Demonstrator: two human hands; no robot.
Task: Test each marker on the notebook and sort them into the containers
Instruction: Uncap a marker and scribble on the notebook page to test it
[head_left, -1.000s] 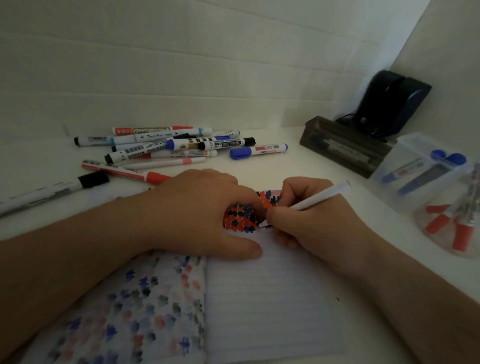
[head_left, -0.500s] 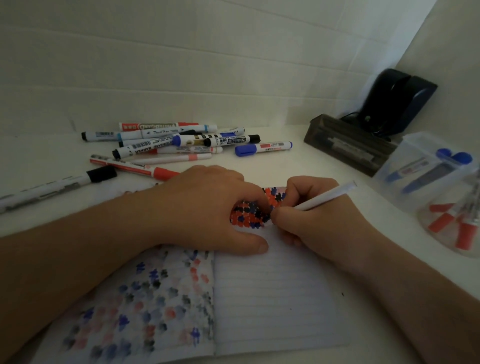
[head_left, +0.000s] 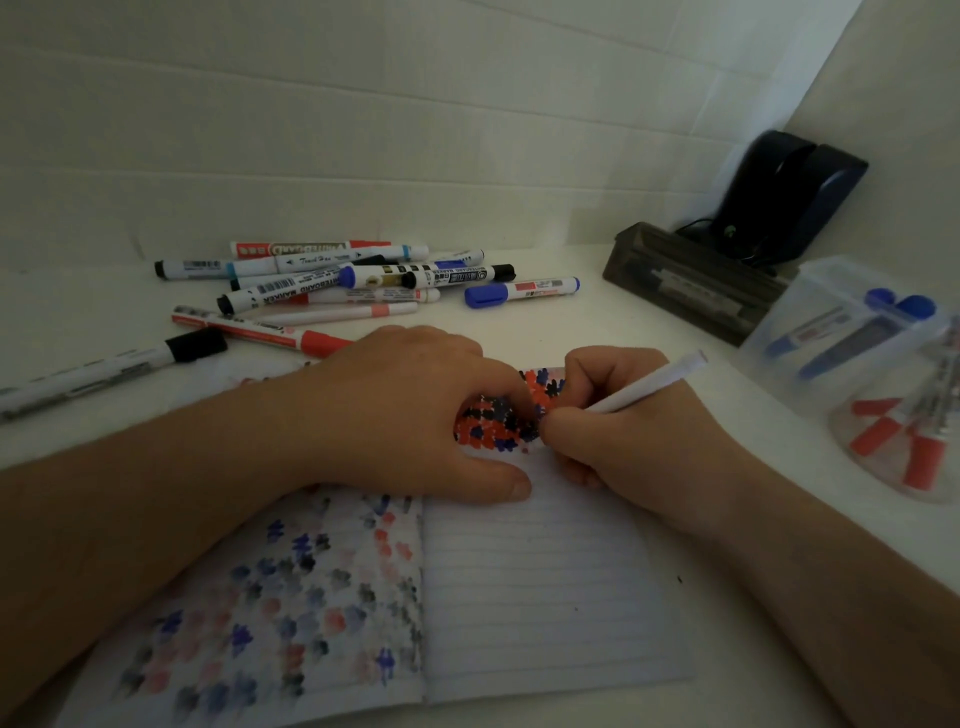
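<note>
The white marker (head_left: 644, 387) is pinched in the right hand (head_left: 634, 431), its fingers curled round it, tip hidden among red, blue and black blots on the open notebook (head_left: 535, 597). The left hand (head_left: 410, 410) presses flat on the page, fingers relaxed. Beyond, a heap of loose markers (head_left: 337, 283) lies on the table (head_left: 571, 317); two read "WHITEBOARD MARKER". Right: two clear containers (head_left: 831, 338), blue-capped and red-capped markers inside.

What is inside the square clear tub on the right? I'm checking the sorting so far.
The clear tub holds two blue-capped markers leaning inside. Its cloudy wall hides whether anything else lies at the bottom.
</note>
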